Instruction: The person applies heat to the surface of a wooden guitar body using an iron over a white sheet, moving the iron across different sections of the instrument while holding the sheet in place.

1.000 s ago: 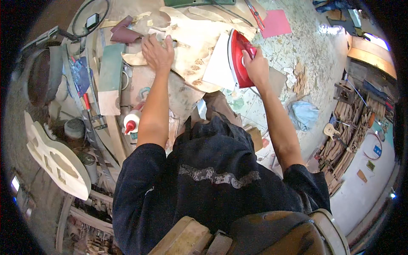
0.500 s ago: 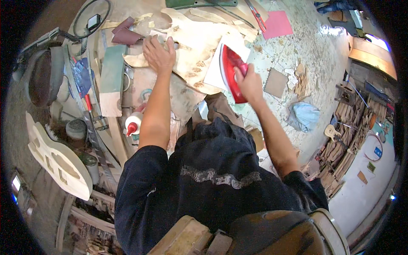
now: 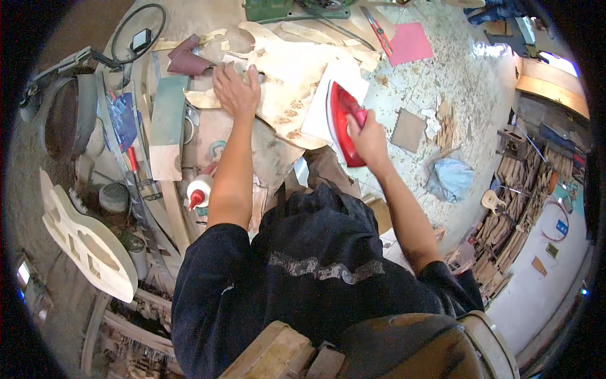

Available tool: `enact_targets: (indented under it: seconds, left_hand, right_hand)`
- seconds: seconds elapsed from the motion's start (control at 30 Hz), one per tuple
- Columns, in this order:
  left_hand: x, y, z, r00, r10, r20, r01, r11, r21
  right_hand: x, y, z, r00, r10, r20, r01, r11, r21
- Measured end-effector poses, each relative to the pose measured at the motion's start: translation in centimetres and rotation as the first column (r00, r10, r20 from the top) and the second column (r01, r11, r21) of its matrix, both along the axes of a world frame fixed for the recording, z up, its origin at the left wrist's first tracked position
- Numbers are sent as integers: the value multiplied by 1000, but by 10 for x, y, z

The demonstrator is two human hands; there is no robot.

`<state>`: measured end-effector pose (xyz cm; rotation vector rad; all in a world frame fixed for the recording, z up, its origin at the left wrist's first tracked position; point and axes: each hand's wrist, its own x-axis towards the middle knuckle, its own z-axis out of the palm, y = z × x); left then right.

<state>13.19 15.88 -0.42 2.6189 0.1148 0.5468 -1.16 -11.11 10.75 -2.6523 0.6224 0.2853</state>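
My right hand (image 3: 368,140) is wrapped round the handle of a red clothes iron (image 3: 341,120). The iron lies over a white sheet of paper (image 3: 320,120), its tip pointing away from me. Partly beneath the paper is a pale, irregular wooden piece (image 3: 284,69) with dark burl-like spots near its front edge. On the left part of that wood rests my left hand (image 3: 237,88), open, fingers stretched out and pressing flat. A curled maroon sheet (image 3: 189,59), perhaps sandpaper, lies just beyond my left fingertips. The iron's soleplate is hidden from view.
Left of my forearm lie a white glue bottle with a red cap (image 3: 199,191) and a green-and-tan board (image 3: 167,126). A pale guitar body (image 3: 88,243) stands far left. Rightward are a pink sheet (image 3: 410,44), a red cutter (image 3: 377,31) and a light-blue cloth (image 3: 449,179).
The iron in my right hand has slid a little toward me, showing more of the paper beyond its tip. My left hand stays on the wood.
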Motion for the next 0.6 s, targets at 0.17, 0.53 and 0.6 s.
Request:
enact_targets:
  seconds: [0.17,0.53,0.6]
  left_hand:
    - [4,-2,-4,1000,-21,6,21,1000,-3]
    - [5,-5,-2,999,-35,31,34,999,21]
    - [6,-4,-2,1000,-28,12,28,999,16]
  right_hand:
    - [38,-43,-8,992,-63,106,65,998,-9]
    - [44,-52,-10,977,-105,183,110,994,-13]
    - [42,-45,-10,980,-174,94,168,983,70]
